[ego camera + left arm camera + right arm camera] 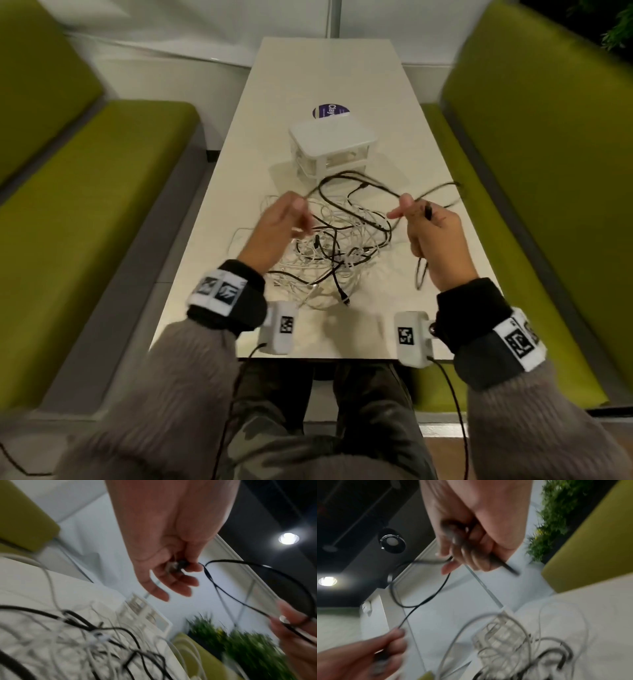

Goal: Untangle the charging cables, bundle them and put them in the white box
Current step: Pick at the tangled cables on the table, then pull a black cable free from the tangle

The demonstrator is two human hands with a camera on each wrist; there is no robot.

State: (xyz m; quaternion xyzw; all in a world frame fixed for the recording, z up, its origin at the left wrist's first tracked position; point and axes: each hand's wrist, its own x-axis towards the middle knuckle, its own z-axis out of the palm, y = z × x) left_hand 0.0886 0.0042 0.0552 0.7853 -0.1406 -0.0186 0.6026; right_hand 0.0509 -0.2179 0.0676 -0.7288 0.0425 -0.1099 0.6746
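One black cable [356,181] hangs between two raised hands: left hand [274,233] pinches its plug, right hand [435,236] grips it. One tangle [329,253] and one closed box [332,145] sit on the counter [308,75].

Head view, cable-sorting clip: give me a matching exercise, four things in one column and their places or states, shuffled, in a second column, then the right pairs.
Things:
1. black cable
2. white box
3. cable tangle
4. round purple sticker

Places or states:
A. heaped on the table between the hands
B. partly hidden behind the box
C. stretched between left hand and right hand
D. lid on, beyond the cables

Pairs: 1-C, 2-D, 3-A, 4-B
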